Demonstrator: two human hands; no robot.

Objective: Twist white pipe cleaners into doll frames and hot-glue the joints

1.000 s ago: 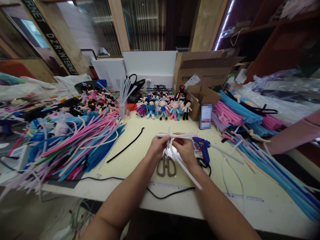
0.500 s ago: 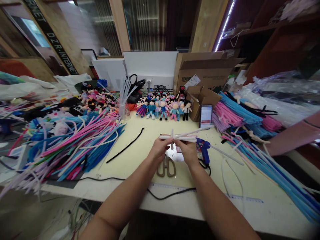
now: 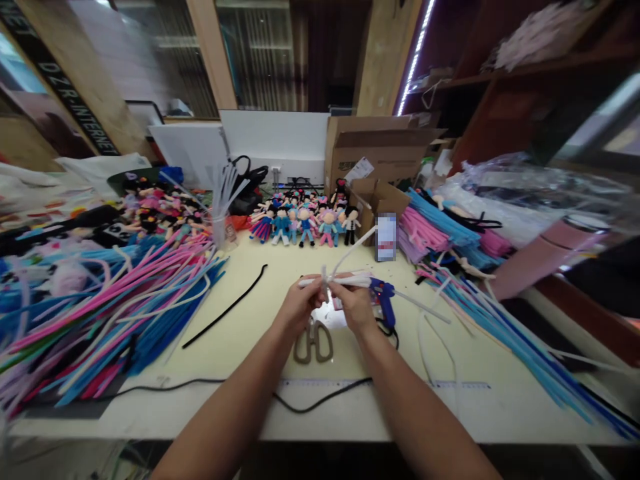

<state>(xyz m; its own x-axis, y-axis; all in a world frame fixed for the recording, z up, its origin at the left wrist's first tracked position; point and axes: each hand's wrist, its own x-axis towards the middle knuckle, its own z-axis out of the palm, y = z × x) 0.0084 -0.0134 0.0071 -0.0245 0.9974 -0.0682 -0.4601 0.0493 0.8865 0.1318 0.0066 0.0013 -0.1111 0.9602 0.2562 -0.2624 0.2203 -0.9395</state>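
Note:
Both my hands meet above the yellow table [image 3: 250, 333], pinching a bundle of white pipe cleaners [image 3: 350, 280]. My left hand [image 3: 299, 308] grips the bundle's left part, fingers closed. My right hand [image 3: 354, 308] pinches it just to the right, where one white stem wraps round the bundle and its free end sticks up and to the right. A pair of scissors [image 3: 313, 342] lies on the table right below my hands. A blue glue gun [image 3: 384, 301] rests just right of my right hand.
A big heap of pink, blue and white pipe cleaners [image 3: 115, 307] fills the left side. More blue and pink stems [image 3: 500, 320] lie at the right. Small dolls [image 3: 305, 223] stand in a row at the back, beside cardboard boxes [image 3: 380, 157]. A black stem [image 3: 227, 308] and a black cable [image 3: 320, 400] cross the table.
The long white end that hung down towards me has been brought round the bundle and now points up and right. The camera has shifted right, so everything sits further left.

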